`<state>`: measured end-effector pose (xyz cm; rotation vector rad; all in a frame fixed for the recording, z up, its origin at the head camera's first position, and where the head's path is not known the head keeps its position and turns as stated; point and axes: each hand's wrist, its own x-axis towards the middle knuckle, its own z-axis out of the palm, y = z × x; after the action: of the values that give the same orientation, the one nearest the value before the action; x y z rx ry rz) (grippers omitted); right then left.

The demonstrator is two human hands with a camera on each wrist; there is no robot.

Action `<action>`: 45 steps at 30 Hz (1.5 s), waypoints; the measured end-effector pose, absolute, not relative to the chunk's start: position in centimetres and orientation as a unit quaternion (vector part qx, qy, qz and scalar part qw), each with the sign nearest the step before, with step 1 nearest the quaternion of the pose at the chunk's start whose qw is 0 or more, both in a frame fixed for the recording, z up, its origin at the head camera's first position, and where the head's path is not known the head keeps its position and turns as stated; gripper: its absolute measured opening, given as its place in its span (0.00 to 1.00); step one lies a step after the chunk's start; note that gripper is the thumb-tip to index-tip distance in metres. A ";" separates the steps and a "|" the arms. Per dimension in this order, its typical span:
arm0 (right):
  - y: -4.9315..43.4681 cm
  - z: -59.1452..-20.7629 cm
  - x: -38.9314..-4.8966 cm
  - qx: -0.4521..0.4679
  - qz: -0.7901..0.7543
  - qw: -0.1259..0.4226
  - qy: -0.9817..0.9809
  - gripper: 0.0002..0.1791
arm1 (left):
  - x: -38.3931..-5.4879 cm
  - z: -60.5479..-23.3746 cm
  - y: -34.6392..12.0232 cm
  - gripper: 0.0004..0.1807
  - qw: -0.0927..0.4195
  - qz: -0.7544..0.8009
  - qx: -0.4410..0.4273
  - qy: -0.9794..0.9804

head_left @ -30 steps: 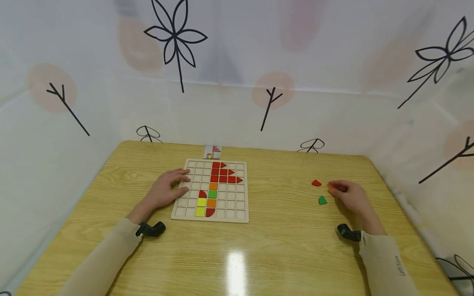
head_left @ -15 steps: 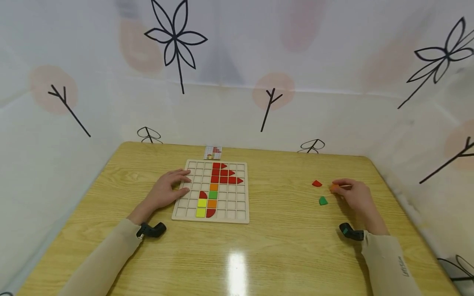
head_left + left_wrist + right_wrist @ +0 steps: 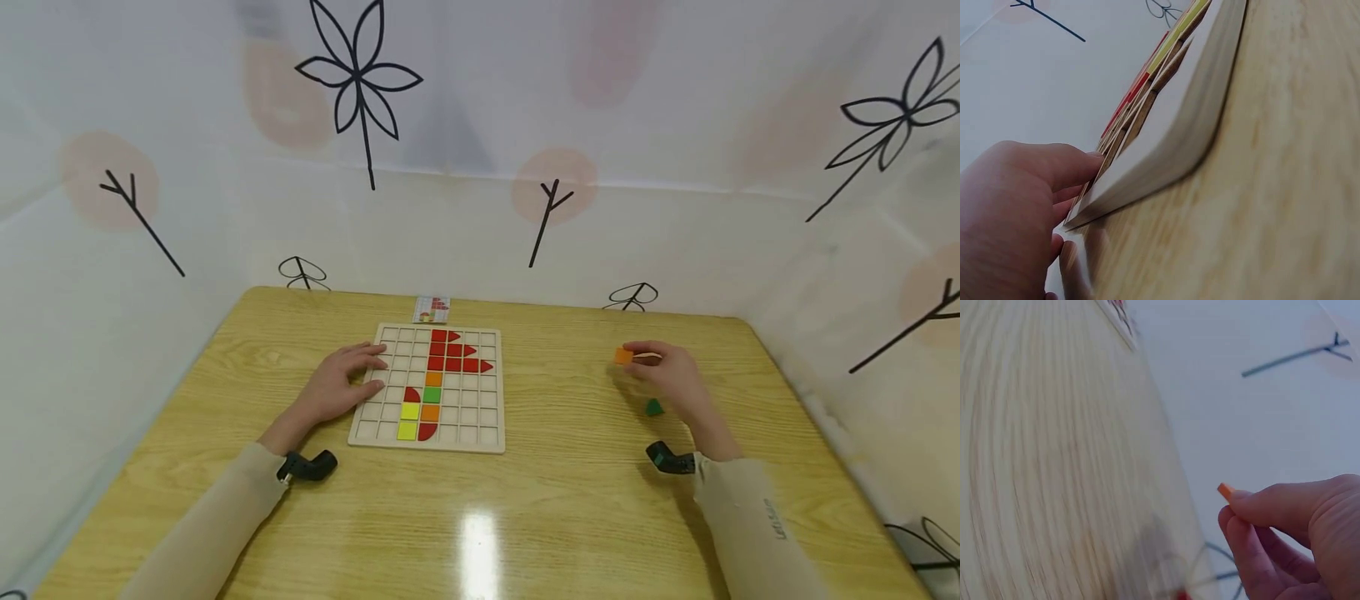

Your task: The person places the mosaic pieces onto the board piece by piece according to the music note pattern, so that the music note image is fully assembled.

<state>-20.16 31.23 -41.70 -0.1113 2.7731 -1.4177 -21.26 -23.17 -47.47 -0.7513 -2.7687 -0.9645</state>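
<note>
My right hand [image 3: 669, 377] pinches an orange square tile [image 3: 623, 356] between thumb and fingers, raised above the table on the right side. In the right wrist view the tile [image 3: 1225, 490] is seen nearly edge-on at the fingertips. My left hand [image 3: 335, 387] rests with spread fingers on the left edge of a wooden grid board [image 3: 471, 417]. Thumb and fingertips lie over that rim in the left wrist view. Red, orange, green and yellow tiles sit in the board's cells, among them a red quarter-round [image 3: 412, 395] and a green square [image 3: 432, 395].
A green piece [image 3: 654, 407] lies on the table below my right hand. The red piece [image 3: 1182, 595] shows only at the bottom of the right wrist view. A small printed pattern card [image 3: 431, 309] lies behind the board. Patterned cloth [image 3: 480, 233] surrounds the table.
My right hand lifts the orange tile and carries it left, now covering the loose red piece in the head view. The left hand and the board stay where they were.
</note>
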 end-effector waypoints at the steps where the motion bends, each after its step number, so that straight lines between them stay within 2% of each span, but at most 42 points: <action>1: 30.5 -41.8 -20.3 -0.040 -0.452 0.010 0.891 0.23 | -21.3 -47.5 -23.2 0.16 0.058 -0.317 -0.248 -0.914; 8: 24.4 -42.5 -20.8 -0.076 -0.427 -0.003 0.901 0.18 | -21.4 -47.6 -23.1 0.16 0.055 -0.315 -0.246 -0.915; 26: 8.5 -43.6 -19.9 -0.223 -0.460 0.071 0.857 0.13 | -21.3 -47.5 -23.0 0.16 0.052 -0.316 -0.240 -0.917; 35: 3.5 -43.9 -19.2 -0.281 -0.424 0.096 0.856 0.12 | -21.4 -47.4 -23.1 0.16 0.061 -0.312 -0.250 -0.915; 45: 0.8 -44.2 -18.7 -0.316 -0.337 0.068 0.884 0.13 | -21.4 -47.7 -23.0 0.16 0.085 -0.305 -0.263 -0.911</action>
<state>-18.70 0.79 -44.22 -0.9519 2.6635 -1.0151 -21.37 -23.00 -47.69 -0.7840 -2.7184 -0.9100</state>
